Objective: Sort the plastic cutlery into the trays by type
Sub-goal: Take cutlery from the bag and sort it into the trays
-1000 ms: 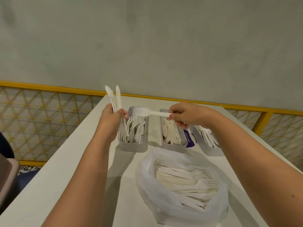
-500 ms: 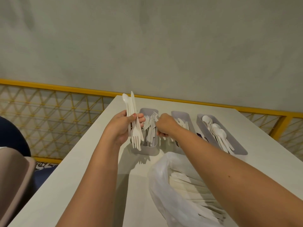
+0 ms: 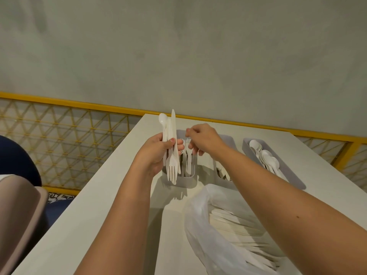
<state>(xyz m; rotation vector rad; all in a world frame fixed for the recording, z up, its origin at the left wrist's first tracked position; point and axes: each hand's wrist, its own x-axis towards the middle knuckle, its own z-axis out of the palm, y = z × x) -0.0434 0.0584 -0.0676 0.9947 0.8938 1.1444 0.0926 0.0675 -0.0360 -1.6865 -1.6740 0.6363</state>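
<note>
My left hand (image 3: pixel 156 151) is shut on a bundle of white plastic cutlery (image 3: pixel 172 147) held upright: a spoon and a knife point up, a fork points down. The bundle hangs over the near left end of the grey fork tray (image 3: pixel 186 182), which holds several forks. My right hand (image 3: pixel 204 139) hovers over that tray just right of the bundle, fingers loosely curled and apart, nothing in them. My right forearm mostly hides the knife tray (image 3: pixel 222 173). The spoon tray (image 3: pixel 294 179) lies at the right with several spoons.
A clear plastic bag (image 3: pixel 208 235) with several unsorted white pieces sits near me under my right arm. The white table (image 3: pixel 99 215) ends close on the left, where a yellow mesh railing (image 3: pixel 59 135) and a beige chair (image 3: pixel 19 225) stand. A grey wall rises behind.
My right hand carried a fork to the fork tray, let it go there and has lifted a little, now empty. My left hand kept its bundle and stayed by the tray.
</note>
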